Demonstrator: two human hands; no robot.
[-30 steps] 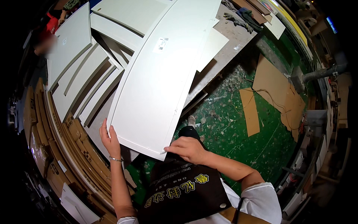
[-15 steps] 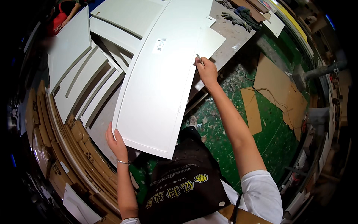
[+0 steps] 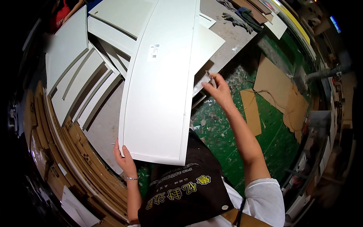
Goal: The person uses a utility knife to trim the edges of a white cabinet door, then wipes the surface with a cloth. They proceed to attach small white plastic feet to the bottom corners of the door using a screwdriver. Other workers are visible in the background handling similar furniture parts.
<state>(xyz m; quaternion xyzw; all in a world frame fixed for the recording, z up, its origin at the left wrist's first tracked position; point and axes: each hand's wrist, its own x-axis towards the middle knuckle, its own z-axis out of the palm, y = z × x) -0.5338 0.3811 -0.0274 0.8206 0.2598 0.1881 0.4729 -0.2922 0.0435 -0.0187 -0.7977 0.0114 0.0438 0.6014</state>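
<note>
Your left hand (image 3: 126,162) clasps the white panel (image 3: 155,109) at its near-left corner, thumb on top; steady it, since it juts past the table (image 3: 107,126), while your right hand (image 3: 220,92) pinches a small metallic tool (image 3: 212,80), best angled off the surface

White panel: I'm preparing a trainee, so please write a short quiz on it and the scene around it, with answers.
1. Which hand holds the small grey tool?
A) left
B) right
C) both
2. True or false: the left hand is at the near left corner of the panel.
3. Fill in: the large cardboard sheet lies on a ____ floor.

Key: 1. B, the right hand. 2. True. 3. Green.
</note>
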